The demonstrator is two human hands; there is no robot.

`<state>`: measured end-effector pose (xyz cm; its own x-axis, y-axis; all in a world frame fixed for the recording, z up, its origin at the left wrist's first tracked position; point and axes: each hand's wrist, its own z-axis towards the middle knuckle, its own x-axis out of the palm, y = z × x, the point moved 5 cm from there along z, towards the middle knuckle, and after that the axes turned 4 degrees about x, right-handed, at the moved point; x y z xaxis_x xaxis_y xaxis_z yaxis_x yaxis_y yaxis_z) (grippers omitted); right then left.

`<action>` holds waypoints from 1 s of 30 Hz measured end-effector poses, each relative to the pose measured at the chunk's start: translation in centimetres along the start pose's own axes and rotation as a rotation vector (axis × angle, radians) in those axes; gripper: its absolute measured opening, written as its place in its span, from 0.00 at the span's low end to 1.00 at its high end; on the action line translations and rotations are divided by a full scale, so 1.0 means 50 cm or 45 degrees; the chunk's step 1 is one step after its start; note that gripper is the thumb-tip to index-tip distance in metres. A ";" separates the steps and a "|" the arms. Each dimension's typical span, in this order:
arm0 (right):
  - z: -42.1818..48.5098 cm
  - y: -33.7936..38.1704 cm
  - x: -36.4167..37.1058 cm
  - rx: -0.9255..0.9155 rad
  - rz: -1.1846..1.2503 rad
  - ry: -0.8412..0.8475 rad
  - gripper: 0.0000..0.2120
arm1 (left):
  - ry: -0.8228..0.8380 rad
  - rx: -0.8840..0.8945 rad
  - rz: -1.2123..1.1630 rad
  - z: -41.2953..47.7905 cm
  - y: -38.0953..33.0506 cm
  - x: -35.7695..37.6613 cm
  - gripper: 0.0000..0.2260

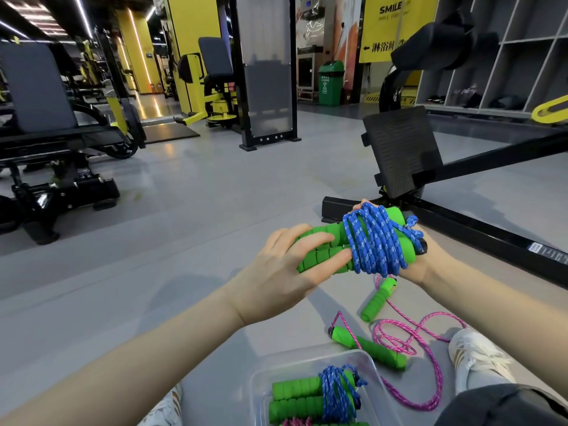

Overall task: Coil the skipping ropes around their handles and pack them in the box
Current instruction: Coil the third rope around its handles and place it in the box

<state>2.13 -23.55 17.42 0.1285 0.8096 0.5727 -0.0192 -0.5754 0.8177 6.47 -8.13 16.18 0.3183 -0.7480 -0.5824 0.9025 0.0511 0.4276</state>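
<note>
**Blue bundle wound, box waiting close in**

Head view: my left hand (285, 265) grips the bare ends of the green handles (336, 230) and my right hand (427, 264) cups the coiled end. The blue rope bundle (375, 241) lies left to right between them. The clear box (256, 382) sits nearer me and slightly left, with a packed bundle (316, 395) lying the same way. My left hand looks closer to it. The pink rope (415, 339) lies loose on the floor (184, 226), near right.

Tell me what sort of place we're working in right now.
Most likely a commercial gym: yellow-and-black weight machines with grey padded seats, a black ribbed footplate on a machine frame, and grey open cubby shelves along the wall.
</note>
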 end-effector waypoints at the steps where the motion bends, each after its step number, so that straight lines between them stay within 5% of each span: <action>1: -0.005 -0.001 0.008 -0.025 0.031 0.010 0.11 | -0.009 -0.027 -0.010 0.001 0.002 -0.002 0.22; 4: -0.006 0.000 0.008 -0.108 0.062 0.024 0.21 | -0.016 -0.087 -0.027 0.004 0.008 -0.006 0.16; 9: 0.002 0.016 0.002 -0.224 0.081 -0.063 0.06 | -0.001 -0.156 -0.070 0.005 0.020 -0.007 0.14; 14: -0.005 0.030 0.006 -0.232 -0.055 -0.031 0.24 | 0.026 -0.316 -0.208 0.002 0.037 -0.004 0.20; 18: -0.005 0.041 0.018 -0.258 -0.429 0.090 0.26 | 0.067 -0.455 -0.509 0.005 0.046 -0.003 0.21; 23: 0.007 0.048 -0.018 -0.186 -0.571 -0.035 0.34 | 0.143 -0.637 -0.877 0.004 0.041 0.010 0.21; 27: 0.001 0.046 -0.031 -0.127 -0.697 -0.165 0.18 | 0.204 -0.826 -1.018 0.003 0.041 0.016 0.21; 30: 0.002 0.050 -0.033 -0.167 -0.741 -0.196 0.17 | 0.209 -0.912 -1.083 0.006 0.041 0.017 0.21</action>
<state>1.95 -26.33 18.49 0.2963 0.9548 0.0231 -0.0230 -0.0170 0.9996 8.52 -8.86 16.76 -0.4942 -0.6274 -0.6017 0.7859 -0.0266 -0.6178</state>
